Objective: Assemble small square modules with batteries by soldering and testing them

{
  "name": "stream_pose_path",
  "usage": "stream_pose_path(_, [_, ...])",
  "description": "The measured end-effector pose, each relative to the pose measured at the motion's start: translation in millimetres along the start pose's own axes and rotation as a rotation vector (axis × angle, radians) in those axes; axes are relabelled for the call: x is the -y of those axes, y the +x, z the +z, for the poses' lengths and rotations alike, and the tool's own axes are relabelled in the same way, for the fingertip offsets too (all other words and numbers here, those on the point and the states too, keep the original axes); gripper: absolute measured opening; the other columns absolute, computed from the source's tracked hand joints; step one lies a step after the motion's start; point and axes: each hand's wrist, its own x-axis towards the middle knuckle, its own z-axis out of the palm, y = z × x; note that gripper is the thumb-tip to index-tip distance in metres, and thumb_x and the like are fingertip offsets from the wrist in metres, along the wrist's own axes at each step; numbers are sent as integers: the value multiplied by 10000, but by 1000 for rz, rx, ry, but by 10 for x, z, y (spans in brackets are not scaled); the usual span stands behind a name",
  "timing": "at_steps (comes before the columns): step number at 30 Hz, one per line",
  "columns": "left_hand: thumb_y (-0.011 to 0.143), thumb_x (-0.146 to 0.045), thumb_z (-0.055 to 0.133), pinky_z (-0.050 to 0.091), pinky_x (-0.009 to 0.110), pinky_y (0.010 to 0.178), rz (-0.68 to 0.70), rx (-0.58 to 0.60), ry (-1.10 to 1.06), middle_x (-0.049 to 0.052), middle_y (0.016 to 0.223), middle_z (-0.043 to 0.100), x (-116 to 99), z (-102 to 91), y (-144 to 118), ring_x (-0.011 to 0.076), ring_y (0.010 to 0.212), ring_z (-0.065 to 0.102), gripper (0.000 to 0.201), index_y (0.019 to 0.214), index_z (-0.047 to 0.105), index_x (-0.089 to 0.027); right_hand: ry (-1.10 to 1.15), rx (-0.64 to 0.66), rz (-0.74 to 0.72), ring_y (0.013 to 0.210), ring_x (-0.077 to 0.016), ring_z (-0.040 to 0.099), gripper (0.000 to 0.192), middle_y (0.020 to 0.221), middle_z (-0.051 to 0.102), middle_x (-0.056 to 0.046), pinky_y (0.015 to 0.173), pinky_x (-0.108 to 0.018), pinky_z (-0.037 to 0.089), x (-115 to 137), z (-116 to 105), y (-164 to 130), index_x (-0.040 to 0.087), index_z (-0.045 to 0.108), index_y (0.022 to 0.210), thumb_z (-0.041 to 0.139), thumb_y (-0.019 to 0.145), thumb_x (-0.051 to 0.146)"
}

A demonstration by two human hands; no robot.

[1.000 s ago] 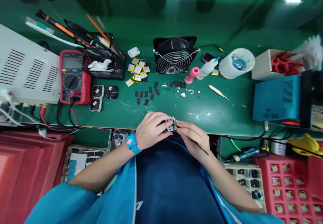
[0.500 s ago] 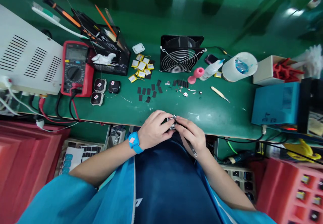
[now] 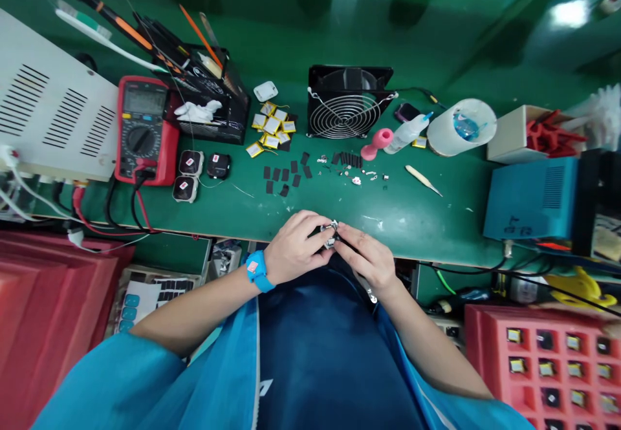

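Note:
Over the table's front edge, my left hand (image 3: 297, 249) is closed around a small electronic device (image 3: 330, 233) with a white and black casing. My right hand (image 3: 366, 255) meets it from the other side, its fingertips at the device. A slim metal tool, apparently tweezers (image 3: 371, 295), lies within my right hand, its rear end sticking out below the palm. Its tip is hidden by the fingers. On the table beyond my hands lie black adhesive pieces (image 3: 286, 175) and small loose parts (image 3: 356, 181).
Yellow-edged batteries (image 3: 272, 124) lie in a pile left of a fan (image 3: 344, 116). A red multimeter (image 3: 141, 134) is at left. Bottles, a white-handled pick (image 3: 423, 180) and a blue box (image 3: 531, 198) sit rightward. A pink foam tray (image 3: 528, 346) with parts is at lower right.
The pink foam tray at lower right has shifted left and shows more of its compartments. My right hand and the tool have tilted slightly. My left hand keeps its hold on the device.

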Motion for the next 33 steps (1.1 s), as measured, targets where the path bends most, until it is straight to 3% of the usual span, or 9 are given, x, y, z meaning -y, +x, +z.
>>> stream_pose_path(12, [862,-114,686,640,405,835,47,8,-18,121,1066,708,43,6,28,237,981,667,268,1117,617,-162,-110,61,-85,1322,-326,631,293,1214,749,-220,1015,-453,644,-46,-30,-14,86,664,1255,609,968,69])
stream_pose_path(17, [862,-118,693,642,408,836,44,13,-31,122,1072,706,53,8,32,237,984,665,273,1119,616,-163,-48,45,-36,1332,-310,627,341,1264,739,-182,1008,-464,645,-56,-19,-22,143,645,1309,592,979,81])
stream_pose_path(24, [872,-130,691,642,407,831,34,26,-37,125,1069,709,41,-3,40,236,985,663,262,1126,636,-162,46,14,25,1282,-296,669,343,1252,742,-193,995,-454,650,-62,-36,10,130,657,1294,624,959,65])
stream_pose_path(33, [866,-132,683,641,413,835,20,48,-33,106,1086,703,52,2,30,234,993,669,286,1142,642,-193,-42,50,-92,1337,-355,613,301,1243,738,-229,1031,-474,640,-70,-32,-6,63,691,1239,630,944,48])
